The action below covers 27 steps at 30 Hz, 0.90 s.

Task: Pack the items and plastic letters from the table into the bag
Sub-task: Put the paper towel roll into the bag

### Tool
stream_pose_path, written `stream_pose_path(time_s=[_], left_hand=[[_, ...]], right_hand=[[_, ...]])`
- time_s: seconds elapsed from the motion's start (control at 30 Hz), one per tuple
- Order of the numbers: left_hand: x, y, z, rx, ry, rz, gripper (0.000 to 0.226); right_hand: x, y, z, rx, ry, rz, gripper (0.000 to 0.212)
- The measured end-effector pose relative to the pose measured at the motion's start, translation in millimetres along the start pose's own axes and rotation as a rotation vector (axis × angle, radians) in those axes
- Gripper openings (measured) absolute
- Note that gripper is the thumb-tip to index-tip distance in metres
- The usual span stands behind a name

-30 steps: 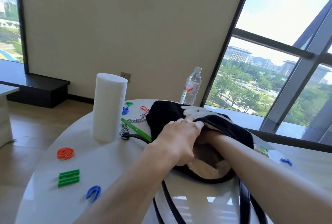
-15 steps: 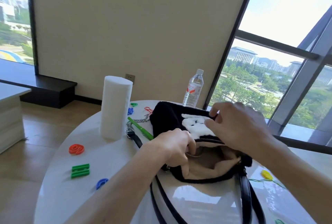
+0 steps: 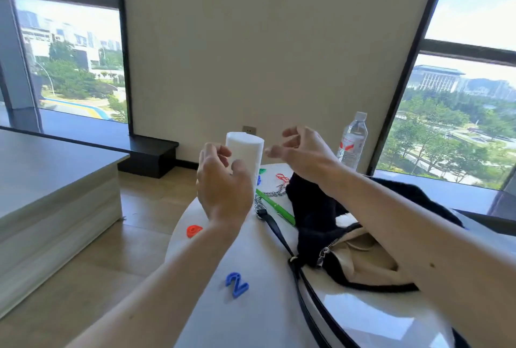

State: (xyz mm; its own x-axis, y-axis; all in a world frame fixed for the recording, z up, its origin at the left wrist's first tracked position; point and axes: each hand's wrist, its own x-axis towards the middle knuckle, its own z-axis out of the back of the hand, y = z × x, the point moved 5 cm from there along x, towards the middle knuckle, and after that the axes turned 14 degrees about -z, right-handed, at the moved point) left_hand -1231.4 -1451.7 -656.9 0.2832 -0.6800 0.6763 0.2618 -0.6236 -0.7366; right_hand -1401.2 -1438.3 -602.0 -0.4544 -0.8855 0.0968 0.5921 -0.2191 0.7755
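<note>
1. The black bag (image 3: 315, 216) lies unzipped on the white surface (image 3: 268, 317), its cream lining showing.
2. The left grip (image 3: 223, 191) has come off the bag's mouth. It hangs raised before the white roll (image 3: 251, 146), fingers loosely curled and empty.
3. The right grip (image 3: 304, 152) has lifted away too, half-curled and holding nothing.
4. A blue letter (image 3: 236, 285), an orange letter (image 3: 194, 230) and a green pen (image 3: 275, 206) lie unpacked left of the bag.

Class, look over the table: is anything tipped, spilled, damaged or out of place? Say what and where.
Nothing is spilled or damaged. The white roll and water bottle stand upright. Only the black bag slumps unzipped, its strap trailing across the table.
</note>
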Motion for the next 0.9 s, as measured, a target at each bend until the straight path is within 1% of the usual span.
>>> stream_pose_path(time_s=[0.07,0.13,0.2,0.33,0.4,0.47,0.57,0.63,0.73,0.8,0.9], left_hand=[[-1.4,17.9,-2.3,-0.035,0.0,0.163,0.016],[-6.3,28.6,-7.2,-0.054,0.042,0.234,0.019],[-11.5,32.8,-12.7,-0.076,0.09,0.256,0.02],[-16.1,28.6,-21.3,-0.1,0.171,0.246,0.017],[-16.2,25.6,-23.3,-0.079,0.214,0.209,0.02],[-15.7,18.2,-23.9,-0.036,0.24,0.108,0.028],[-18.3,1.1,-25.0,0.022,0.252,-0.065,0.051],[-21.5,-10.6,-28.3,-0.004,0.281,-0.128,0.061],[-28.4,-27.8,-37.3,-0.091,0.385,-0.177,0.063],[-34.2,-40.8,-43.4,-0.13,0.464,-0.213,0.064],[-44.7,-61.5,-51.5,-0.221,0.594,-0.22,0.066]], right_hand=[[6.5,5.0,-24.0,-0.016,0.04,0.004,0.074],[13.5,11.3,-40.8,0.005,0.033,-0.003,0.082],[18.4,15.9,-53.7,0.029,0.022,-0.013,0.08],[23.9,15.3,-63.9,0.034,-0.047,-0.03,0.067],[21.2,15.1,-59.1,0.055,-0.109,-0.039,0.064],[14.7,16.7,-46.9,0.084,-0.181,-0.037,0.064],[-0.2,19.0,-18.5,0.137,-0.248,-0.028,0.064],[-13.3,17.1,3.5,0.184,-0.257,-0.016,0.057],[-34.9,7.7,39.6,0.241,-0.29,0.026,0.045],[-49.5,-3.2,64.3,0.292,-0.31,0.049,0.041],[-68.7,-24.7,94.0,0.409,-0.284,0.062,0.037]])
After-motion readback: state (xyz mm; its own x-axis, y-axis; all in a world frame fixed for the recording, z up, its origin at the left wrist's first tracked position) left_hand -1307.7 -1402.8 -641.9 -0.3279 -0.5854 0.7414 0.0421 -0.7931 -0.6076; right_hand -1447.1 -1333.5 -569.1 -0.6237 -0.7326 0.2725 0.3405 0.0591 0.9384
